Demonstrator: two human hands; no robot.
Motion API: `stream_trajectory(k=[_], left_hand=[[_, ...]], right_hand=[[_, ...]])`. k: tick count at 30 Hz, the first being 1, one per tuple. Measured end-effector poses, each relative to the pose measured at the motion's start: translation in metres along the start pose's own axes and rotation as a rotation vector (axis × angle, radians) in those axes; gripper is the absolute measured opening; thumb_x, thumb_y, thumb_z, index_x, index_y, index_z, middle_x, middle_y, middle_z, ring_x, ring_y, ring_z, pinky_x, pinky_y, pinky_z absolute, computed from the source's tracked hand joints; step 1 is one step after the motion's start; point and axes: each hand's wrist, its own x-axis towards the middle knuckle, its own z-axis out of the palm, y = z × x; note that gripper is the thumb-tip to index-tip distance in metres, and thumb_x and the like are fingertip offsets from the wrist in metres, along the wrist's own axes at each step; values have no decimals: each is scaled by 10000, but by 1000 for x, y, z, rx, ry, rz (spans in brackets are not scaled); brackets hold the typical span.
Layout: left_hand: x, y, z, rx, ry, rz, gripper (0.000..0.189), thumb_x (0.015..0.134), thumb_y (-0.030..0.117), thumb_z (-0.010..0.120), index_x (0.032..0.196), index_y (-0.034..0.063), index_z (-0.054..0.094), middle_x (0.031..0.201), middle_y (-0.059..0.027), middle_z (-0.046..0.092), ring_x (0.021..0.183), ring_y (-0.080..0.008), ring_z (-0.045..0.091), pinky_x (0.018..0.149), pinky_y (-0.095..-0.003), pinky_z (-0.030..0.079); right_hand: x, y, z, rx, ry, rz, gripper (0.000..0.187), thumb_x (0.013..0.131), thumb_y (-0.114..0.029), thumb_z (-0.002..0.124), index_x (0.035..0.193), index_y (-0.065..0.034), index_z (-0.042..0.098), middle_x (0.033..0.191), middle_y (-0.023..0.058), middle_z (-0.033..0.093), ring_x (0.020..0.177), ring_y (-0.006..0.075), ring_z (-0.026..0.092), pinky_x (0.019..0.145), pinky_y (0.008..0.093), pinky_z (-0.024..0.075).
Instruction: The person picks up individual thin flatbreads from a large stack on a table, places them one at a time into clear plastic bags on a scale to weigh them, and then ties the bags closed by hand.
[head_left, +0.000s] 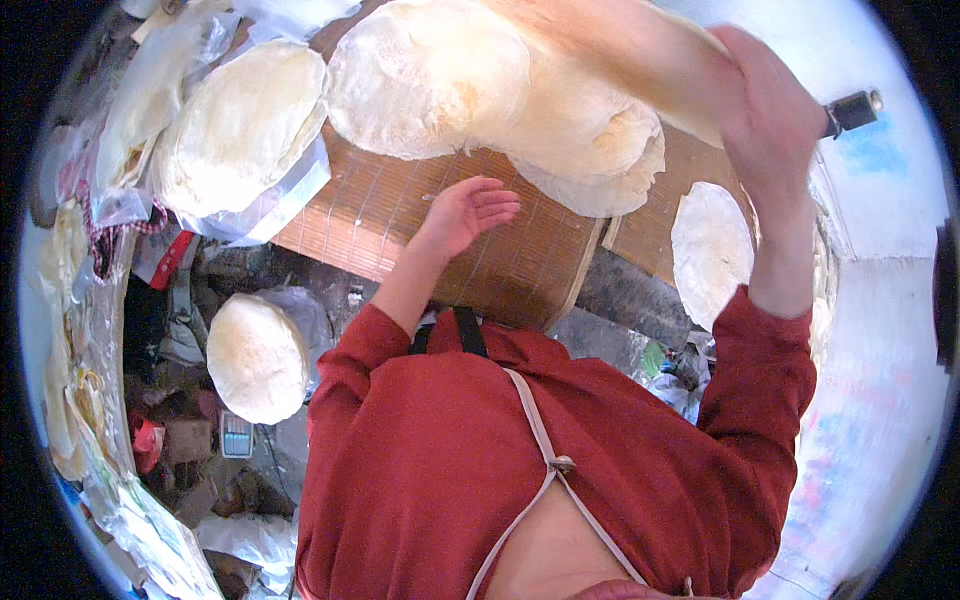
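Note:
My left hand (476, 214) is empty, its fingers extended, over a brown slatted wooden board (495, 262). My right hand (772, 120) is raised at the upper right, closed on the end of a long, pale tan, blurred piece (630, 52) that reaches to the top rim; whether it is a sheet seen edge-on cannot be told. Beyond my left hand lies a large, thin, round pale sheet (427, 75), perhaps flatbread, beside overlapping similar sheets (600, 165). Another stack of round sheets (244, 127) rests on clear plastic at the upper left.
A round pale sheet (712, 251) lies near my right forearm, and a round stack (259, 360) stands lower left. Plastic bags (247, 536) and a cardboard box (187, 440) are at the lower left. A pale wall (877, 360) rises on the right.

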Motion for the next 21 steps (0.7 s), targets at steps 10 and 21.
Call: stream_trajectory(k=[10, 21], left_hand=[[48, -27, 89, -358, -560, 89, 341, 908, 221, 466, 1117, -43, 524, 1169, -200, 559, 1082, -325, 531, 925, -448, 436], [-26, 51, 53, -225, -165, 222, 316, 888, 189, 491, 1108, -35, 531, 1158, -179, 567, 1049, -311, 546, 904, -433, 449]], right_hand=[[-102, -19, -52, 591, -366, -102, 268, 726, 10, 549, 985, -19, 612, 930, 123, 660, 825, 278, 653, 707, 357, 537], [-167, 151, 106, 402, -192, 401, 415, 783, 71, 438, 1133, -88, 593, 1199, 167, 557, 1115, 291, 539, 961, 320, 413]])
